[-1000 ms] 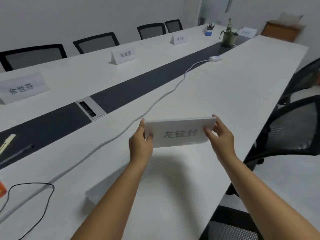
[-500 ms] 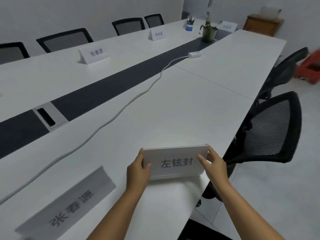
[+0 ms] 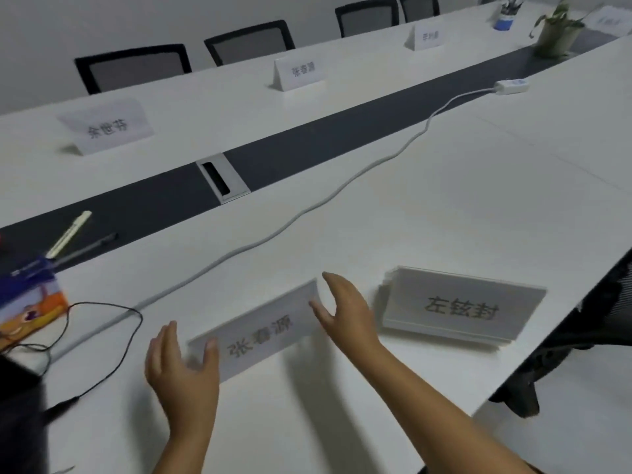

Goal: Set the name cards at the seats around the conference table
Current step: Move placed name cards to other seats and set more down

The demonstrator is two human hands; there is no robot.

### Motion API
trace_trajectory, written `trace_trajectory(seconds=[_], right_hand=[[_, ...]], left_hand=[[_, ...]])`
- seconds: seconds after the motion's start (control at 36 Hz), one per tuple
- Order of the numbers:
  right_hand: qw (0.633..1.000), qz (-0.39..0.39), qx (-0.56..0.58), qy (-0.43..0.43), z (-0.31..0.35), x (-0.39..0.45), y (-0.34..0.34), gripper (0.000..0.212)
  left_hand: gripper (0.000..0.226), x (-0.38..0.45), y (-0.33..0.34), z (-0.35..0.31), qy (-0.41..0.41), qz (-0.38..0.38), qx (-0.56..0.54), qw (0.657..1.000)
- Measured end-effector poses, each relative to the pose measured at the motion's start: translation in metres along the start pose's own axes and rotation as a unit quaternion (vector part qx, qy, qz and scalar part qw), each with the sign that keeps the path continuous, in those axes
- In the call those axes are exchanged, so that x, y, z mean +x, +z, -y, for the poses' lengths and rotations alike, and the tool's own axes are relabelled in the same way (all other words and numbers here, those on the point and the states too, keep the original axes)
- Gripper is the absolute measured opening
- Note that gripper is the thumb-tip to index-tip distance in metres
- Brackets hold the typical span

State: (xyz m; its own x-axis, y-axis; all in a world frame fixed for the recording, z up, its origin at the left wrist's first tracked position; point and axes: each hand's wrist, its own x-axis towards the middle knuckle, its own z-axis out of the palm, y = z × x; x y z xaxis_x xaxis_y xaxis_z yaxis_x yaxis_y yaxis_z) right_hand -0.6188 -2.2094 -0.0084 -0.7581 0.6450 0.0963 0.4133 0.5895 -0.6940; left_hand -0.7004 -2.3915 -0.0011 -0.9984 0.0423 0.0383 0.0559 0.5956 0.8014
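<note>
Partly blurred: left hand (image 3: 183, 369), right hand (image 3: 345, 311) flank name card (image 3: 260, 336).

Two bare hands (image 3: 184, 374) and forearms, no sleeves, rings or watch, apparently, given the blur.

Office conf room: long table (image 3: 444, 206), name cards (image 3: 301, 71).
</note>
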Motion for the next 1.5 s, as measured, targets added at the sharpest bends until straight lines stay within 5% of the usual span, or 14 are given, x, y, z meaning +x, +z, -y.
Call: trace_trajectory(seconds=[0.11, 0.28, 0.92, 1.03, 1.14, 1.22, 1.31, 1.42, 1.5], right_hand=[[0.990, 0.049, 0.081, 0.106, 0.011, 0.011, 0.016, 0.055], [0.984, 0.019, 0.112, 0.139, 0.021, 0.020, 0.025, 0.044], [0.974, 0.002, 0.149, 0.170, 0.026, 0.029, 0.031, 0.044], [0.983, 0.006, 0.125, 0.133, 0.028, 0.024, 0.027, 0.050], [0.990, -0.010, 0.105, 0.097, 0.033, 0.013, 0.011, 0.049], [0.993, -0.057, 0.081, 0.057, 0.030, -0.005, -0.018, 0.041], [0.986, -0.155, 0.046, 0.045, 0.011, -0.025, -0.063, 0.038], [0.965, -0.243, -0.009, 0.096, -0.032, -0.047, -0.123, 0.036], [0.952, -0.224, -0.001, 0.210, -0.069, -0.059, -0.157, 0.060]], left_hand=[[0.056, 0.012, -0.008, 0.014, -0.125, 0.051, -0.138, 0.981], [0.032, 0.020, -0.012, 0.018, -0.079, 0.063, -0.060, 0.993], [0.035, 0.034, -0.008, 0.024, -0.040, 0.087, -0.043, 0.994], [0.049, 0.035, -0.009, 0.026, -0.051, 0.110, -0.036, 0.992], [0.061, 0.022, -0.018, 0.014, 0.016, 0.050, -0.015, 0.999], [0.053, 0.001, -0.008, 0.006, 0.183, 0.017, -0.023, 0.983], [0.050, -0.026, 0.020, -0.015, 0.259, 0.100, -0.061, 0.959], [0.066, -0.063, 0.059, -0.060, 0.160, 0.324, -0.077, 0.929], [0.073, -0.080, 0.089, -0.086, 0.152, 0.394, -0.068, 0.904]])
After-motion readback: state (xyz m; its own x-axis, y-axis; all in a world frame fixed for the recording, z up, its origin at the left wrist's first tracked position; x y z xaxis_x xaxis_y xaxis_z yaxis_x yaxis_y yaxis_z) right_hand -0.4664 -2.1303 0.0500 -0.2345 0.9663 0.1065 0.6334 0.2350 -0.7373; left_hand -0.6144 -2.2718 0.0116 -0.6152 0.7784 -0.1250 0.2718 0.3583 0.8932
